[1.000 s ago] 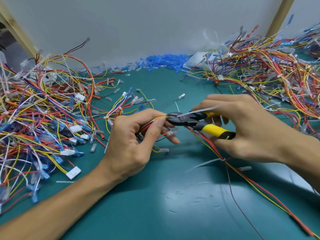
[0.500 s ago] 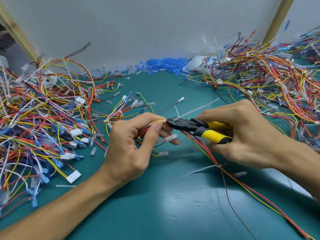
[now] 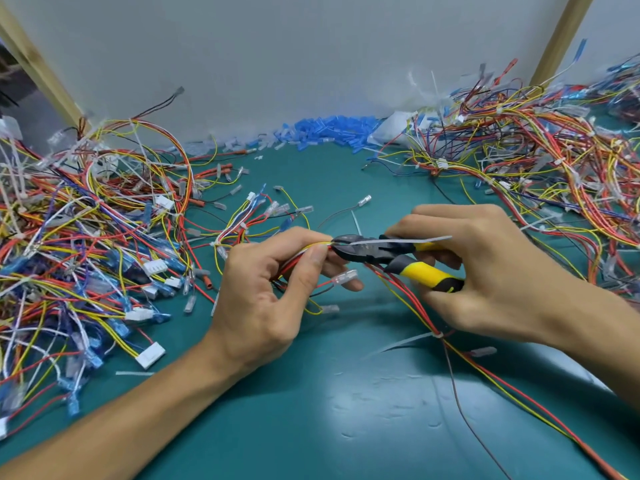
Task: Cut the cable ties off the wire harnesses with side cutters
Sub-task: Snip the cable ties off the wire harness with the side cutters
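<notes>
Tabletop (image 3: 346, 427): teal and glossy. Cut scraps lie on it, and a snipped tie could skid off into the heaps.
Left pile (image 3: 86, 254): loose harnesses at 9 o'clock. If you drop yours there, I judge it will be hard to find again.
Right pile (image 3: 536, 161): more harnesses at 2 o'clock, with ties showing on them.
Right hand (image 3: 485, 271): your fingers are curled round the yellow grips. Squeeze slowly, because a hard snap may fling the tie.
Left hand (image 3: 263, 296): your thumb and forefinger pinch the bundle right beside the blades, so the thumb tip is the thing most likely to get nicked.
Harness (image 3: 407, 299): held above the tabletop's centre and trailing off toward 5 o'clock. The wires sit tight against the tie, so the blades could bite insulation.
Side cutters (image 3: 374, 252): the nose points to 9 o'clock with the jaws nearly closed at the tie.
Cable tie (image 3: 398, 240): its white tail lies along the cutters toward 3 o'clock.
Second tie (image 3: 439, 335): at 5 o'clock of the cutters, uncut.
Writing: none is readable, and I can see no brand on the grips.
</notes>
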`<state>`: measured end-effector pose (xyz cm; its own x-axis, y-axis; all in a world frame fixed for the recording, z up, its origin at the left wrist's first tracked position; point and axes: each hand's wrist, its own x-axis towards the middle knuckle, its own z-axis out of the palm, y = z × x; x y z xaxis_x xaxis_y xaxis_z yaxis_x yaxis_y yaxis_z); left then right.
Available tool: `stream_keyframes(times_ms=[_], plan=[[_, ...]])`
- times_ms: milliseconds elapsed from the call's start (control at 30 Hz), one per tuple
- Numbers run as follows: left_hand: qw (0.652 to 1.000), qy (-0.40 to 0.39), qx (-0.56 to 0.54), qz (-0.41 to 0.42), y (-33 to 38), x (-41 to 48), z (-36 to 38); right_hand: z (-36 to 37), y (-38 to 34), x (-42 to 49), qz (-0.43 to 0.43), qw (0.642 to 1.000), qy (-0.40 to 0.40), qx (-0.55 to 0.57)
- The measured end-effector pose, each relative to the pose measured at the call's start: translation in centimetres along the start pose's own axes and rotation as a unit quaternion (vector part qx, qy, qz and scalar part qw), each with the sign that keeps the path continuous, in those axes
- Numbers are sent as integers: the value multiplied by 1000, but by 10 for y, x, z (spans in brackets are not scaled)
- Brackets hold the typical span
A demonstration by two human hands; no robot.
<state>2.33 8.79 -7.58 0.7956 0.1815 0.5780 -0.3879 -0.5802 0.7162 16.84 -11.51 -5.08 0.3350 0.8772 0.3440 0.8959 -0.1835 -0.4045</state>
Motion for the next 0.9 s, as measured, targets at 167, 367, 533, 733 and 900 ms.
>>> stream_keyframes(times_ms=[167,367,533,733,900], plan=[[1000,-7,0,10,1,-1,2,-3,1,1,-4,999,-35,3],[1000,8,-14,12,-2,-1,3,-12,6,2,-14,999,-32,-18],[999,19,-22,12,-2,-2,4,-9,6,1,-7,1000,-13,22],[999,18,-25,20,-2,-1,3,-9,1,1,1,998,-25,50],[999,14,-26,17,-4,-1,2,-12,2,-1,11,998,-33,59]])
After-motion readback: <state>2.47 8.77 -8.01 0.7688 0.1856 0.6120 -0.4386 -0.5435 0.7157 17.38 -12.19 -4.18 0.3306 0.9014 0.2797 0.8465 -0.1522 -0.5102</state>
